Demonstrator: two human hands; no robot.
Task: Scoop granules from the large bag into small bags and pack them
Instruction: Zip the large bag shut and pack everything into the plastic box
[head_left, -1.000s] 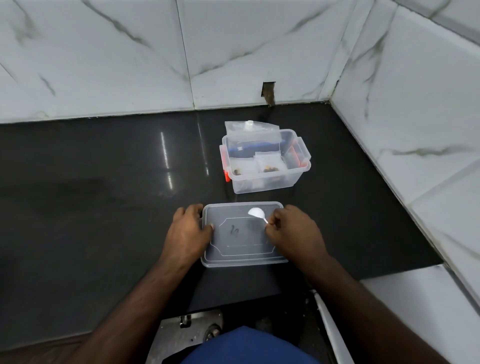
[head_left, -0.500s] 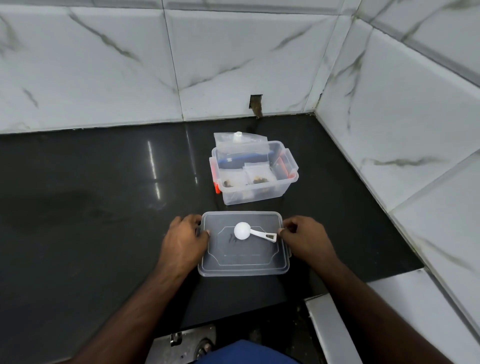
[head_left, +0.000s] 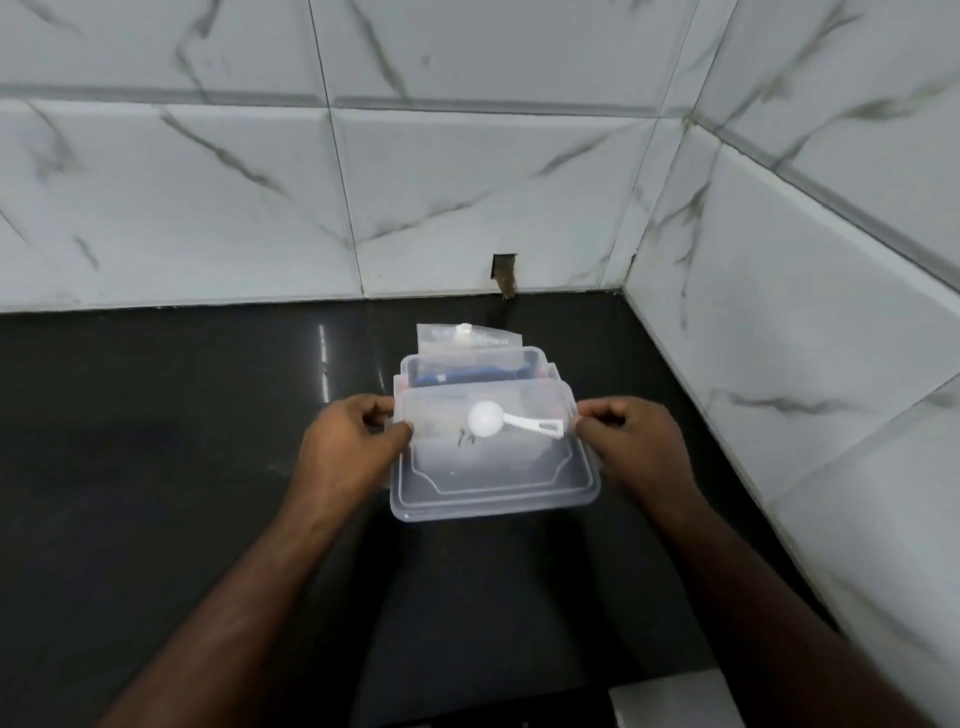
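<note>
Lifted off the desk (head_left: 156, 467) since a moment ago, the clear lid (head_left: 493, 467) now hangs pinched at its short ends by the left hand (head_left: 345, 452) and right hand (head_left: 636, 449), fingers closed on the rims, the white scoop (head_left: 511, 420) riding on top. Its long axis runs left to right, and the open box (head_left: 530, 358) with the bags (head_left: 467, 338) lies just beyond and beneath its far edge, equally near both hands.

A lid (head_left: 493, 467) is held between the two hands: the left hand (head_left: 348, 447) grips its left edge, the right hand (head_left: 636, 441) its right edge. A scoop (head_left: 511, 420) lies on the lid's far half, bowl to the left, handle to the right. Just behind the lid, partly covered by its far edge, sits a box (head_left: 478, 366) on the counter (head_left: 156, 441). A bag (head_left: 467, 338) stands in the box's far side, rising above its rim. Walls (head_left: 467, 182) close the counter on the far and right sides.
</note>
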